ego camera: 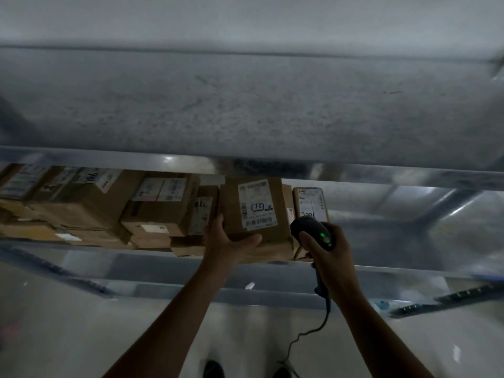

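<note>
Left hand [230, 238] holds box [231, 211] at its lower left corner. The grip is clamped on the box: thumb lies across the front bottom edge, fingers go up the left side, tips hidden behind it. The box stands on the shelf [163, 268], at the right end of the row, its label [256, 205] facing the camera. A barcode and a handwritten mark show on the label; the print is too blurred to read.

Right hand [327, 252] is wrapped around the scanner [313, 230], the grip closed on the handle, thumb on top of the head. The handle is mostly covered by the hand, the trigger finger is not visible. Green light [323, 236] is lit on the head. The scanner nose sits just beside the box's lower right corner; I can't tell if they touch. Cable [324, 320] drops from the handle and runs out of sight low in the view.

Small box [311, 203] stands behind the scanner, bottom half blocked by it. Stack [90, 200] of cartons fills the shelf to the left, cut off at the edge, markings unreadable. Upper board [245, 105] blocks everything above the row. Right part of the shelf is motion-smeared. Shoes [214, 369] are clipped by the bottom edge.
</note>
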The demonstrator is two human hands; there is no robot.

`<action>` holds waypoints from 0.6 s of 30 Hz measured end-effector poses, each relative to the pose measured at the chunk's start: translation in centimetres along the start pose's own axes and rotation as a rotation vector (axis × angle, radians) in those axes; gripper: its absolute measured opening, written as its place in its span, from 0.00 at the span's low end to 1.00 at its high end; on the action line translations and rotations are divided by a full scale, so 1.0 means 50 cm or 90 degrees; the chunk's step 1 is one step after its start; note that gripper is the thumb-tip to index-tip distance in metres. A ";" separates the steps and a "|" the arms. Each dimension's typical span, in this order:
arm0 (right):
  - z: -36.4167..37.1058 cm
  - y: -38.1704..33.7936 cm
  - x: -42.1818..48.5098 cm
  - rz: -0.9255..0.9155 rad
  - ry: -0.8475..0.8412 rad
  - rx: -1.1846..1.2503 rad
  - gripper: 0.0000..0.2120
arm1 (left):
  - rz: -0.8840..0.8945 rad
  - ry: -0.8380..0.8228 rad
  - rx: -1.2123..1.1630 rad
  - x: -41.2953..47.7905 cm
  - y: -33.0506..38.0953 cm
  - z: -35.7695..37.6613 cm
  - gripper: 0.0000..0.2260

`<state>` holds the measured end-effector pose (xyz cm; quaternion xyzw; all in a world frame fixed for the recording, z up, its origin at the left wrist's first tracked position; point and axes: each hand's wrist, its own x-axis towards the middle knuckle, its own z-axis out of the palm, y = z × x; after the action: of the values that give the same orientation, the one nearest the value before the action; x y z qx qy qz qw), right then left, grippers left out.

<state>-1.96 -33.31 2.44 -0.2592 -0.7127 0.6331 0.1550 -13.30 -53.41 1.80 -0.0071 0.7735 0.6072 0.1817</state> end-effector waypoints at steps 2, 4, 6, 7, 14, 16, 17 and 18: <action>-0.008 0.011 0.003 -0.001 -0.013 0.008 0.18 | -0.017 -0.015 -0.042 0.006 -0.018 0.000 0.57; -0.017 0.020 0.007 -0.004 -0.028 0.015 0.18 | -0.024 -0.043 -0.092 0.006 -0.030 -0.001 0.55; -0.023 0.029 0.011 -0.002 -0.040 0.012 0.19 | -0.038 -0.082 -0.144 -0.002 -0.026 -0.002 0.46; -0.025 0.034 0.012 0.000 -0.044 0.010 0.20 | -0.045 -0.101 -0.161 -0.005 -0.022 -0.002 0.42; -0.030 0.050 0.026 -0.004 -0.066 0.015 0.27 | -0.099 -0.151 -0.239 -0.011 -0.006 0.005 0.30; -0.036 0.052 0.021 -0.013 -0.083 -0.001 0.29 | -0.072 -0.146 -0.236 -0.021 -0.012 0.004 0.31; -0.040 0.054 0.016 -0.015 -0.086 -0.006 0.29 | -0.062 -0.148 -0.231 -0.029 -0.016 0.004 0.30; -0.043 0.055 0.009 -0.015 -0.087 -0.003 0.29 | -0.048 -0.154 -0.221 -0.037 -0.024 0.004 0.30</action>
<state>-0.66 -31.14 0.00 -0.2079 -0.7262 0.6456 0.1128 -11.24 -53.95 1.19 0.0057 0.6293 0.7202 0.2918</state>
